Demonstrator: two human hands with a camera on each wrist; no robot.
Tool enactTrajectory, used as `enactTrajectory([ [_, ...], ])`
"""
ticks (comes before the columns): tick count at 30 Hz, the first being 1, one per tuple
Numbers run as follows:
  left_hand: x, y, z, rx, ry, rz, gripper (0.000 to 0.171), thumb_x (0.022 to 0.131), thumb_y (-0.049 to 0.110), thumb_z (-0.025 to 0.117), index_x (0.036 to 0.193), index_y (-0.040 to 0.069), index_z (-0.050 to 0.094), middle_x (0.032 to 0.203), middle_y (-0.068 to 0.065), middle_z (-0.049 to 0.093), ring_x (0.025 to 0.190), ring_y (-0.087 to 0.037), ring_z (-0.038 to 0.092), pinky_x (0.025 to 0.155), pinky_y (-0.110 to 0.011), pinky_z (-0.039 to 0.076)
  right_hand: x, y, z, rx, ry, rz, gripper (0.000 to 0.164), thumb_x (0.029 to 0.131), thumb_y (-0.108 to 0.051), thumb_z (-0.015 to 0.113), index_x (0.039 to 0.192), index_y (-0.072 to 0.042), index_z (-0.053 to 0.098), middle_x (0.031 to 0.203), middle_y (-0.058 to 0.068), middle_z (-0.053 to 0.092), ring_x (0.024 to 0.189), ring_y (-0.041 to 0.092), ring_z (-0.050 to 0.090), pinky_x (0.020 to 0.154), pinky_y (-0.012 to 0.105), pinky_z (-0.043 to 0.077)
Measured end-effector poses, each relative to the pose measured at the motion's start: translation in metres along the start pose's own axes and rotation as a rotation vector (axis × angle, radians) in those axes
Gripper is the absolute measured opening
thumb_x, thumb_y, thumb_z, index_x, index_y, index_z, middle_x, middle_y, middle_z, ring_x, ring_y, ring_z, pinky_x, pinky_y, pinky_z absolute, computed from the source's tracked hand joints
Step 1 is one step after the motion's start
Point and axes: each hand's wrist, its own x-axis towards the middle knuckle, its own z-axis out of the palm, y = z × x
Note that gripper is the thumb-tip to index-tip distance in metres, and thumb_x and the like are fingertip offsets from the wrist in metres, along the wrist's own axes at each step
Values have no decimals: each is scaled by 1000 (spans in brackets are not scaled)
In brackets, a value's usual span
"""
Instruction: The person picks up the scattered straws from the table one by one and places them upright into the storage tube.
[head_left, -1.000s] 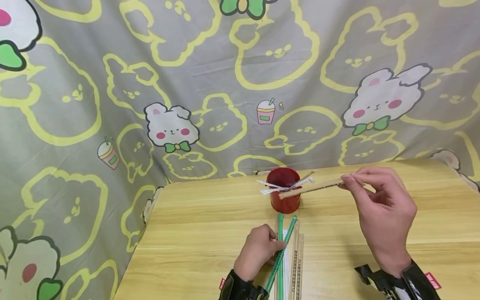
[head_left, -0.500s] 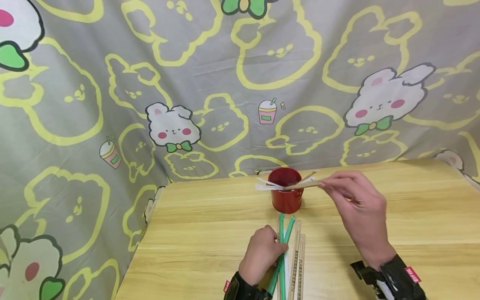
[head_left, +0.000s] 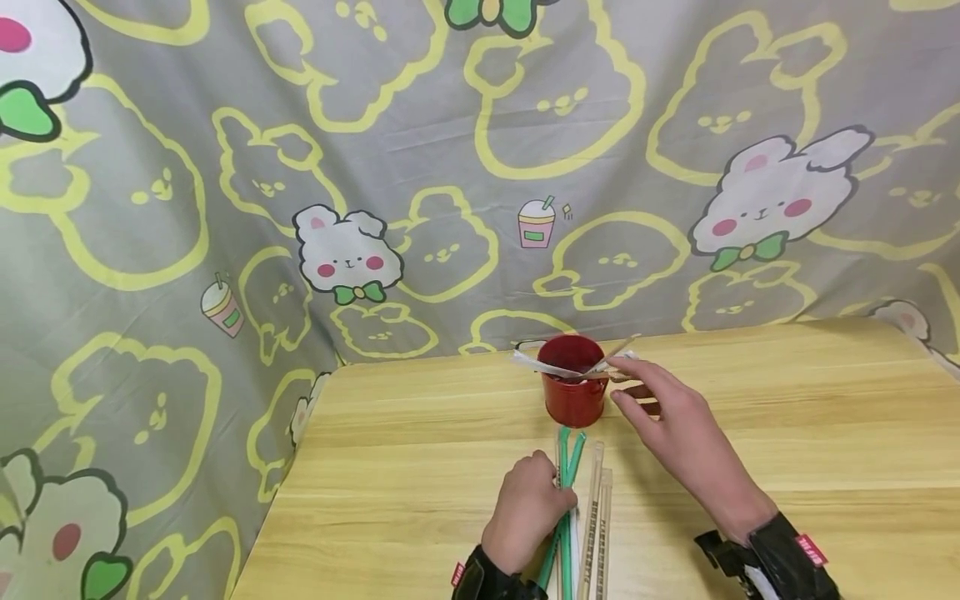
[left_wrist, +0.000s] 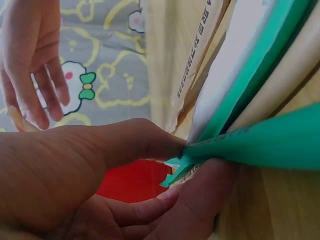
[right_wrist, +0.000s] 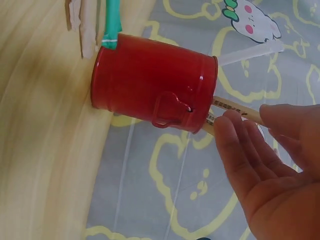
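Note:
My left hand (head_left: pixel 525 508) pinches a green paper-wrapped straw (left_wrist: pixel 270 142) between thumb and finger, low over the table. Beneath it lie another green straw (head_left: pixel 566 542), a white straw (left_wrist: pixel 230 65) and brown wrapped straws (head_left: pixel 592 525). A small red bucket (head_left: pixel 573 406) stands just beyond. White (head_left: pixel 540 365) and brown (head_left: pixel 622 343) wrapped straws stick out of its mouth. Beside the rim is my right hand (head_left: pixel 682 429), its fingers spread apart. Its fingertips are at the outer end of a brown straw (right_wrist: pixel 232 106) that leans in the bucket.
The wooden table (head_left: pixel 390 442) carries everything. A grey curtain (head_left: pixel 420 167) with cartoon bunnies and yellow outlines hangs behind the bucket and along the left side.
My right hand has moved left to the bucket with the brown straw, whose tip went into the mouth, and its fingers have spread. My left hand has barely moved.

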Motion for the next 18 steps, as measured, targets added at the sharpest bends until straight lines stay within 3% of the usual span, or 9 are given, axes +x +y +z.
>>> enactTrajectory([
  [3, -1, 0, 0, -4, -4, 8, 24, 83, -1, 72, 75, 9, 51, 66, -1, 46, 50, -16, 45, 44, -27, 34, -1, 0, 0, 14, -24, 44, 48, 107, -11, 66, 152, -15, 52, 121, 7, 70, 100, 22, 72, 82, 39, 60],
  [8, -2, -1, 0, -4, -6, 20, 16, 84, -3, 69, 86, 5, 55, 67, -3, 51, 46, -17, 48, 41, -28, 38, -2, 2, -3, 48, -42, 105, 30, 110, -20, 61, 137, -10, 53, 103, 2, 69, 85, 15, 69, 73, 29, 56],
  [14, 1, -5, -5, -81, -54, 5, 20, 88, -2, 71, 102, 0, 56, 75, -7, 54, 50, -19, 52, 42, -31, 42, -4, 7, -8, 66, -114, 200, 26, 112, -26, 57, 131, -9, 54, 93, 2, 66, 78, 20, 66, 66, 31, 55],
  [18, 4, -6, -12, -138, -68, 50, 31, 91, -1, 70, 119, -3, 57, 87, -7, 56, 63, -17, 56, 48, -31, 47, -4, 6, -8, 104, -140, 238, 26, 112, -25, 56, 133, -9, 54, 92, 3, 66, 74, 19, 66, 62, 32, 58],
])
